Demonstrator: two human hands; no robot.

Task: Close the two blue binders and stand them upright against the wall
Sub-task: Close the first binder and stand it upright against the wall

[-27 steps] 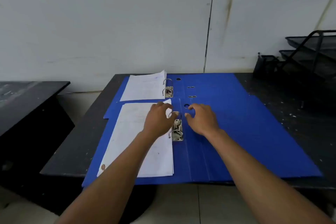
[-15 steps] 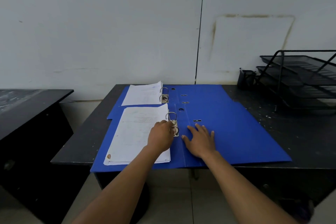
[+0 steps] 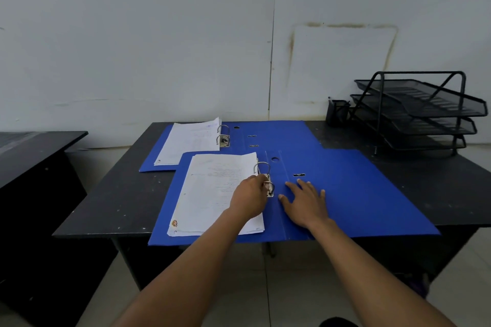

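1. Both blue binders lie open on the table [image 3: 106,210]: the near binder [image 3: 345,194] just in front of the far binder [image 3: 279,133].
2. The left hand [image 3: 249,199] pinches the near binder's ring mechanism [image 3: 269,186]; the right hand [image 3: 305,202] lies flat, fingers spread (holding nothing).
3. Next, probably: latch the rings, then fold the cover over the papers [image 3: 218,188].

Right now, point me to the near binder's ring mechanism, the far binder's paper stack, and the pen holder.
near binder's ring mechanism [image 3: 263,167]: head view, on the upper ring.
far binder's paper stack [image 3: 192,141]: head view, middle of top sheet.
pen holder [image 3: 337,111]: head view, front wall.
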